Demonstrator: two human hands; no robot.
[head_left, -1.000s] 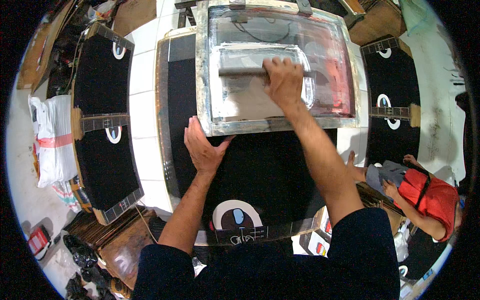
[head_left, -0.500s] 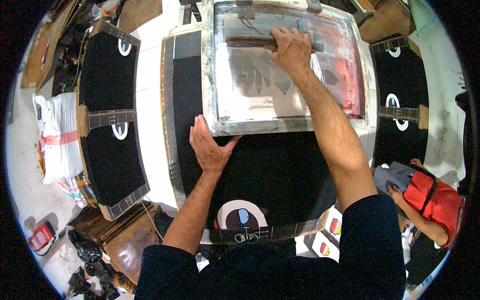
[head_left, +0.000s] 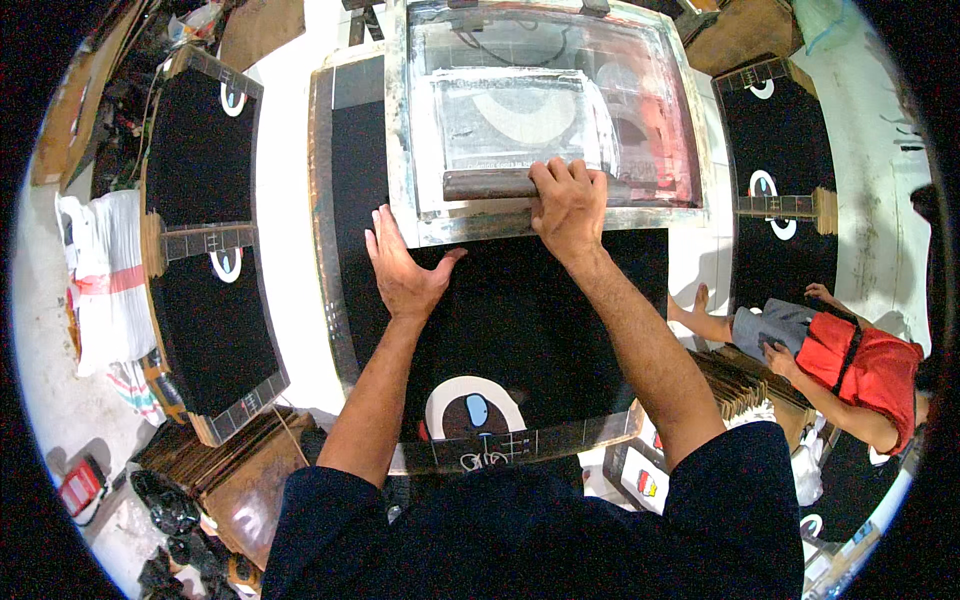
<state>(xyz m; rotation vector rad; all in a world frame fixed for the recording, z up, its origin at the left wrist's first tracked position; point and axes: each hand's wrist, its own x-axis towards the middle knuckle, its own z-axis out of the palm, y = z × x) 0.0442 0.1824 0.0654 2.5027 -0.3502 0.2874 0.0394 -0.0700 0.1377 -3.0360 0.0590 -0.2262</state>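
Observation:
My right hand (head_left: 570, 210) is closed around the dark wooden handle of a squeegee (head_left: 490, 185), which lies across the near part of a screen printing frame (head_left: 480, 229). The pale mesh shows a white rectangular patch with a curved eye shape (head_left: 530, 115), and reddish stains along its right side. My left hand (head_left: 408, 275) rests against the frame's near left corner, fingers stretched along the edge and thumb spread apart. Under the frame lies black fabric on a board (head_left: 540, 300), with a printed white, brown and blue eye (head_left: 475, 410) at its near end. The squeegee's blade is hidden.
Boards with black fabric and printed eyes stand at the left (head_left: 200, 150) and right (head_left: 780, 140). A person in a red top (head_left: 860, 370) sits at the right, beside stacked brown boards (head_left: 745, 385). White cloth (head_left: 105, 280) hangs at far left, above black plastic bags (head_left: 165, 500).
My right hand has drawn the squeegee toward me, from the far part of the mesh to its near edge, uncovering the white patch. My left hand stays at the frame's corner.

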